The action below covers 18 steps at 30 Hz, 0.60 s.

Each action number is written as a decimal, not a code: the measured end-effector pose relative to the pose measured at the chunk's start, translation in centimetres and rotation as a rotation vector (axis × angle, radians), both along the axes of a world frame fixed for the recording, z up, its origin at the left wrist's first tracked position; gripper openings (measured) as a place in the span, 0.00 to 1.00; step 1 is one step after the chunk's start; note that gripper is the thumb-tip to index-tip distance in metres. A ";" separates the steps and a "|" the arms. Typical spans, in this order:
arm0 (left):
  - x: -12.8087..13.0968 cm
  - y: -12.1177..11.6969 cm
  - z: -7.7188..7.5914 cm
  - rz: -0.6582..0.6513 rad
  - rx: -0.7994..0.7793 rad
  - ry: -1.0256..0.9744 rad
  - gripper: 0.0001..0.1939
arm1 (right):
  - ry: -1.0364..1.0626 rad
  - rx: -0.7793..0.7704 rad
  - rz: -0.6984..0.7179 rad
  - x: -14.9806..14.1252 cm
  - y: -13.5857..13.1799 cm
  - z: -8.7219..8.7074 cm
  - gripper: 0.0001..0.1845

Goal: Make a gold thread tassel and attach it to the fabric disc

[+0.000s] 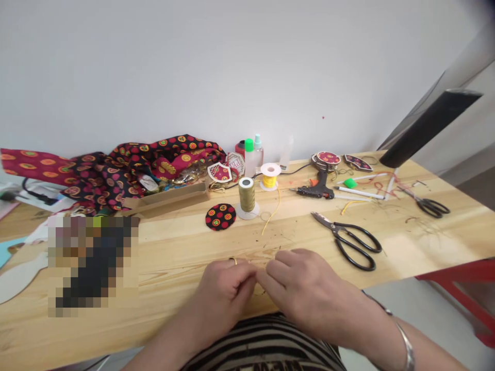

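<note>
Closest to me, my left hand point(222, 291) and right hand point(305, 291) meet at the near edge of the tabletop point(174, 242), fingertips pinched together over something small. I judge it is the yellow cord point(274, 208), whose loose end trails from the far side down toward my fingers; what sits inside the pinch is hidden, so I cannot tell exactly what either grip clamps. Both grips are drawn together, none of the fingers spread.

The cord looks thin, light and limp, so I judge it will slide and kink easily; a hold close to its end, between thumb and forefinger, suits it best.

Just beyond my right hand lie black scissors point(350, 239), blades pointing left. Behind my hands stand an olive thread spool point(246, 196) and a yellow cord reel point(269, 176), with a round patterned patch point(220, 216) beside the spool. A glue gun point(317, 189) lies right of the reel, a second pair of scissors point(429, 205) well off to the right. Farthest back, a heap of red and black fabric point(127, 165) rests against the wall, near small bottles point(254, 152).
</note>
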<state>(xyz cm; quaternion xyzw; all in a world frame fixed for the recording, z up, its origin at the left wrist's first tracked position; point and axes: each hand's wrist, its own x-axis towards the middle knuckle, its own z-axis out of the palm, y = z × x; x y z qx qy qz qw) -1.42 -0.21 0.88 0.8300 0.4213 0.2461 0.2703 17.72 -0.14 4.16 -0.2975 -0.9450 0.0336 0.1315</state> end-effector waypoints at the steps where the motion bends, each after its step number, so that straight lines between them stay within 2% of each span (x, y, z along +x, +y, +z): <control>1: 0.1 0.1 0.1 -0.035 -0.013 -0.006 0.14 | 0.001 -0.019 0.024 0.3 0.7 0.4 0.08; 3: 0.2 0.2 0.6 -0.063 -0.063 -0.069 0.12 | 0.072 -0.155 0.049 0.7 2.5 0.7 0.10; 5: 0.1 0.4 1.0 -0.037 -0.148 -0.174 0.09 | 0.263 -0.392 0.048 0.9 4.1 0.2 0.10; 8: -0.2 0.7 1.4 0.123 -0.246 -0.314 0.10 | 0.581 -0.737 -0.079 0.4 5.0 -1.5 0.10; 10: -0.3 1.0 1.3 0.243 -0.282 -0.372 0.11 | 0.690 -0.879 -0.181 -0.3 4.4 -2.6 0.13; 13: -0.2 1.4 0.8 0.360 -0.309 -0.396 0.10 | 0.738 -0.963 -0.265 -1.1 2.4 -3.7 0.14; 18: 0.5 1.7 0.0 0.421 -0.291 -0.362 0.09 | 0.795 -0.900 -0.376 -1.7 0.3 -3.9 0.12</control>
